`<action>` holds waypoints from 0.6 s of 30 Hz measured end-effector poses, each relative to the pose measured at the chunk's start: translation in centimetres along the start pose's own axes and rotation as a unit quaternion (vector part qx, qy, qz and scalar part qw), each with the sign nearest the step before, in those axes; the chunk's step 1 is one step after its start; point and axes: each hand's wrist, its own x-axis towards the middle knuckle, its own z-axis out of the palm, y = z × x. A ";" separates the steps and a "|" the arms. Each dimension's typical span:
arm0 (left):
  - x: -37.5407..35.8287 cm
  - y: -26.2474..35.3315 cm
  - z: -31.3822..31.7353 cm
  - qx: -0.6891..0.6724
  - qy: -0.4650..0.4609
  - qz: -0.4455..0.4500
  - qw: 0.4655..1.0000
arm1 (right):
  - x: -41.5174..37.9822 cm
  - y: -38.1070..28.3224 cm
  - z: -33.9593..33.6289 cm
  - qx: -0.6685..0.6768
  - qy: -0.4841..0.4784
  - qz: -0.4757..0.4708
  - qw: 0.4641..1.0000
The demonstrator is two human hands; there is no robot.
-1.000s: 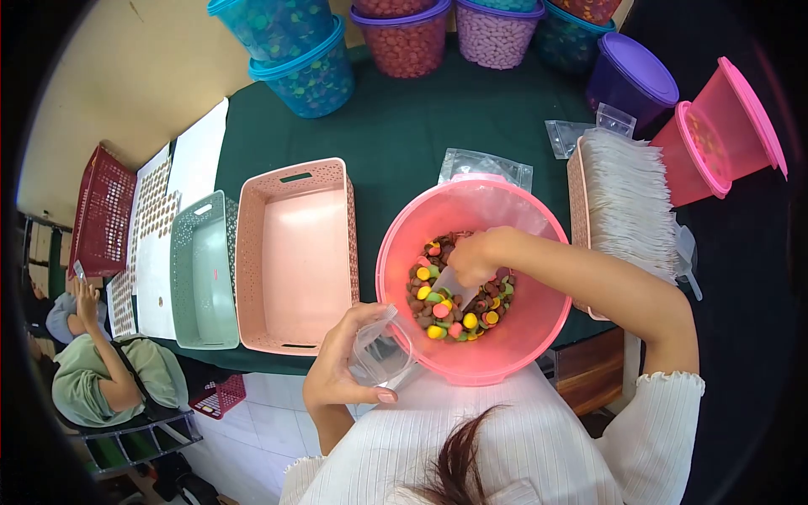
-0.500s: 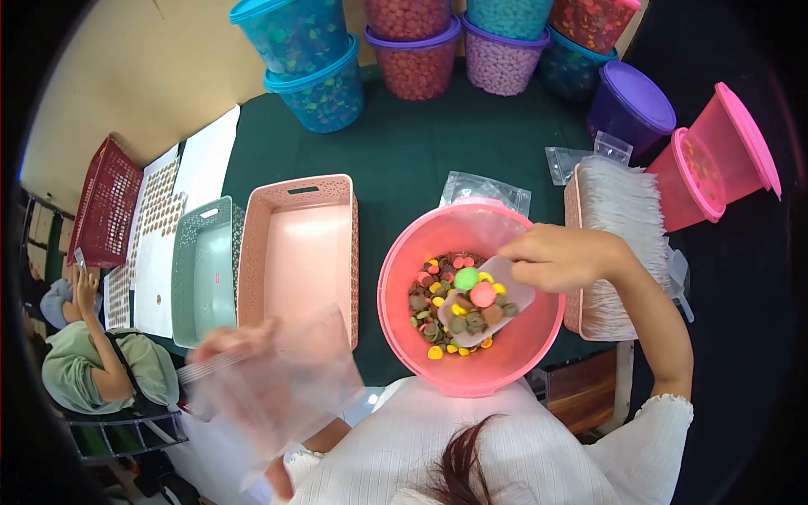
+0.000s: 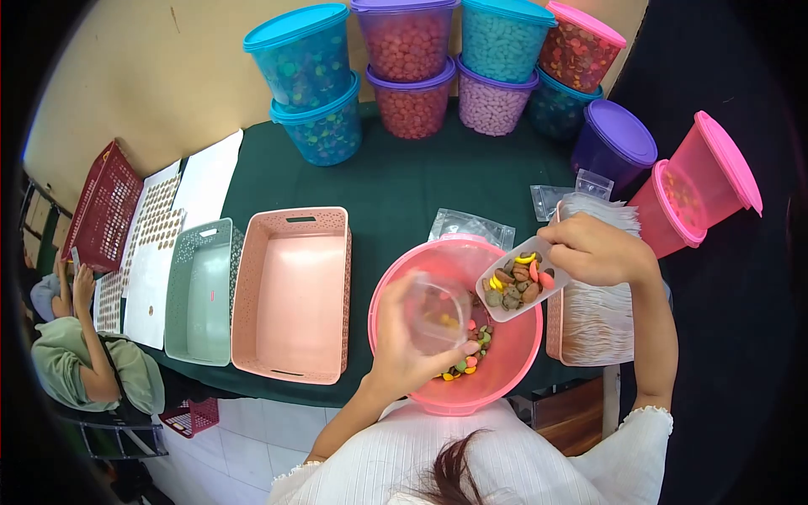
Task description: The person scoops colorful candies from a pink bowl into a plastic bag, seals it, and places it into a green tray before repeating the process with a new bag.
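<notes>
Over the pink bucket (image 3: 515, 364), my right hand (image 3: 593, 247) grips a white scoop (image 3: 513, 310) loaded with colored candies (image 3: 522, 276). My left hand (image 3: 402, 341) has its fingers wrapped round a clear plastic bag (image 3: 438, 311), its mouth open, at the bucket's left side. The scoop is close to the bag's right, and a gap shows between them. More brown, green, yellow and pink candies (image 3: 471, 364) lie at the bottom of the bucket, partly hidden by my left hand and the bag.
Left of the bucket stand a pink basket (image 3: 290, 295) and a green basket (image 3: 199, 295). A basket of bags (image 3: 598, 311) is at the right. Lidded tubs (image 3: 412, 101) line the back. A co-worker (image 3: 93, 358) is at the far left, near a red basket (image 3: 109, 206).
My left hand has brought the bag from the lower left to the bucket, and the bag is now opened. The loaded scoop has risen and moved slightly right.
</notes>
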 end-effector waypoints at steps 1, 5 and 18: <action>0.3 0.1 -0.2 0.091 -0.099 -0.057 0.989 | 0.0 -0.4 -0.3 -0.006 0.017 -0.003 1.000; 0.1 0.1 0.4 0.118 -0.119 -0.058 0.984 | 0.0 -3.0 -0.8 -0.092 0.049 -0.005 0.995; 0.2 0.2 0.2 0.160 -0.115 -0.012 0.980 | -0.5 -10.1 6.9 -0.536 0.155 -0.035 0.829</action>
